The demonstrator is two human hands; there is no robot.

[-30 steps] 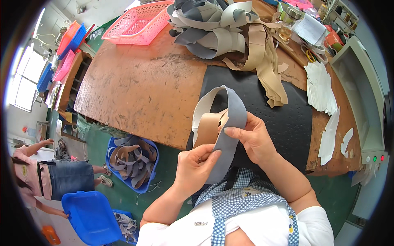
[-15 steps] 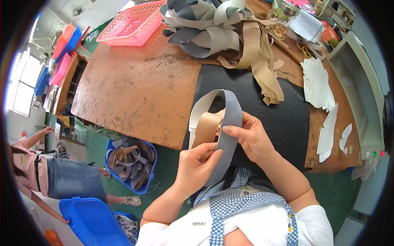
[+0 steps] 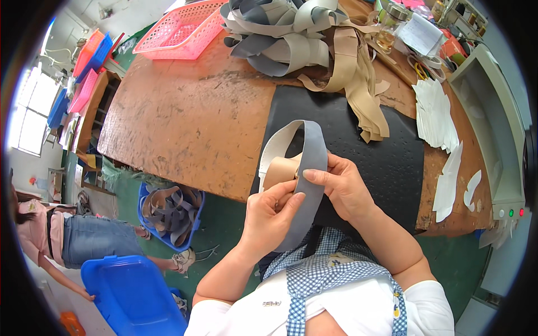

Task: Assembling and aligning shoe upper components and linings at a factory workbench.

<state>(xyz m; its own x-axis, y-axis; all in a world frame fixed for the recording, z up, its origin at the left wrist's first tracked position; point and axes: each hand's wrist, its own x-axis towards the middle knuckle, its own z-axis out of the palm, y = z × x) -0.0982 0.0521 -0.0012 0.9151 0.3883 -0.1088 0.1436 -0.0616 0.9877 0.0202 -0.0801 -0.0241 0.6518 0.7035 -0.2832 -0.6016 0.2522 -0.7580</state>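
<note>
In front of me, a wide looped strip point(image 3: 315, 148), grey on its outer face and whitish inside, hangs between both hands above the front of the table. My left hand point(image 3: 272, 215) pinches its edge between thumb and fingers. Just beside it, my right hand point(image 3: 346, 187) grips the same strip, thumb lying on the grey face. Inside the loop a curved tan piece point(image 3: 280, 169) reaches toward my fingers; how it meets the grey strip is hidden. Beneath lies a black mat point(image 3: 386, 182) on the brown table point(image 3: 185, 117).
Grey strips point(image 3: 274, 56) and tan strips point(image 3: 353, 84) are heaped at the back, beside a pink basket point(image 3: 179, 31). White scraps point(image 3: 434, 115) and a glass jar point(image 3: 389, 28) lie right. On the floor left stand a strip-filled blue bin point(image 3: 199, 224) and a person holding a blue tub point(image 3: 131, 297).
My hands have shifted only slightly, still on the looped strip. At left, the person's raised arm no longer shows, the blue tub has tilted, and the strip-filled bin has moved a little left.
</note>
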